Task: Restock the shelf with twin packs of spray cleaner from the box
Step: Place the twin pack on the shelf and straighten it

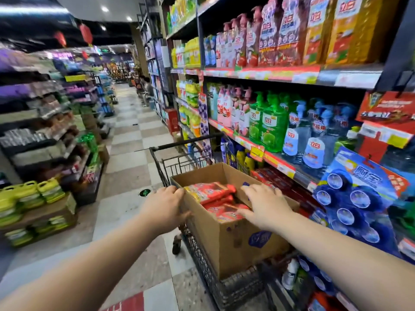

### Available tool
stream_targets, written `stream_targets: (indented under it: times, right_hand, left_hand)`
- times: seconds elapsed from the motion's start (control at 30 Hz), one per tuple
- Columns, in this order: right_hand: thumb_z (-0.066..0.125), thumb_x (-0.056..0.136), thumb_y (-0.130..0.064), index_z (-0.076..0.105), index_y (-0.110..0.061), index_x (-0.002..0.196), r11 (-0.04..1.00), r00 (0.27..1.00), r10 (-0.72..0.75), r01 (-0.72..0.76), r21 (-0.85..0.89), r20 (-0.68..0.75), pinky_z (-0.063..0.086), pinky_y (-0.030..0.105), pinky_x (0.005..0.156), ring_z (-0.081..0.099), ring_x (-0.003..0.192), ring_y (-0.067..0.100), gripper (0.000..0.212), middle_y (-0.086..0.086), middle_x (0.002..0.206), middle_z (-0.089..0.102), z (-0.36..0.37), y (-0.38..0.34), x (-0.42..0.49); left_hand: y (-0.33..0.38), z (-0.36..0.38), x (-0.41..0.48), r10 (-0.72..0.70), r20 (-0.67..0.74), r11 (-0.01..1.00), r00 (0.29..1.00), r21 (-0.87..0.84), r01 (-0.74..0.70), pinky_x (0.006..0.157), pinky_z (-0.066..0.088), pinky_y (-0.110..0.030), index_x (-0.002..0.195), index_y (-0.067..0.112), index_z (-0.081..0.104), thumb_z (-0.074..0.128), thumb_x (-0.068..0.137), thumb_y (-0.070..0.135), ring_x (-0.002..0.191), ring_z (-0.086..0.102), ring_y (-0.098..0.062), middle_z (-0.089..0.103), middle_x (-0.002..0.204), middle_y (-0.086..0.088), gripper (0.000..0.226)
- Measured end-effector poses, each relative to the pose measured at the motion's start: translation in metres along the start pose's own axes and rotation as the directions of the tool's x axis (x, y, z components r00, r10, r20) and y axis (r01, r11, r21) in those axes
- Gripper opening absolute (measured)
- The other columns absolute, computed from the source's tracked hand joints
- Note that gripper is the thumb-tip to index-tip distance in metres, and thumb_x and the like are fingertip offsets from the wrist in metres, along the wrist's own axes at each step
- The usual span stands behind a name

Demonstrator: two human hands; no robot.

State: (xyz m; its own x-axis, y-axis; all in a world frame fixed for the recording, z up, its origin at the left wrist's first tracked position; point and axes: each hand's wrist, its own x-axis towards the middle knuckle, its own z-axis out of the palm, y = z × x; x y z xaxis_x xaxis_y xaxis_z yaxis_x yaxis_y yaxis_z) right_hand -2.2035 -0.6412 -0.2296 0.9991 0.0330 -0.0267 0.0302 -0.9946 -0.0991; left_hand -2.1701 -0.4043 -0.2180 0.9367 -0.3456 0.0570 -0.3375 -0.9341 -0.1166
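Cardboard, brown and open at the top: the cardboard box point(235, 239) sits in the middle of the frame, a little below centre, inside a black wire shopping cart point(202, 263) whose handle bar point(186, 142) crosses above it. Inside the box lie the red twin packs point(211, 193), stacked flat and filling the left and near part of the opening; their print is too blurred for me to read. My left hand point(166, 205) grips the box's left rim, fingers curled over the edge and thumb on the outer wall. My right hand point(267, 207) is spread flat over the right side of the opening, fingers straight and apart, thumb pointing toward the packs; I cannot tell whether it touches them or the flap beneath it. Along the right of the frame runs the shelf point(280, 164), just beside the cart, with pink bottles point(226, 108), green pump bottles point(269, 129) and clear blue bottles point(314, 140) standing on the middle level. Blue card packs of round blocks point(359, 198) hang at the right edge, beside my right forearm. The checkered floor point(130, 153) stretches toward the upper middle, and yellow-green jugs point(29, 194) stand on cartons at the lower left.
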Motion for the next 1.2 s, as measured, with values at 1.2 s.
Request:
stream_targets:
  times: [1.2]
  right_hand:
    - [0.049,0.088,-0.059,0.025,-0.026,0.147,0.831,0.802,0.544,-0.555,-0.029,0.246,0.03,0.048,0.109,0.029,0.142,0.023,0.072,0.0,0.153,0.032,0.108,-0.042,0.319]
  left_hand:
    - [-0.182,0.148,0.386,0.442,0.223,0.896,0.869,-0.085,-0.435,0.094,0.042,-0.038,0.126,0.018,0.042,0.043,0.088,0.061,0.12,0.049,-0.027,0.05,0.129,-0.006,0.058]
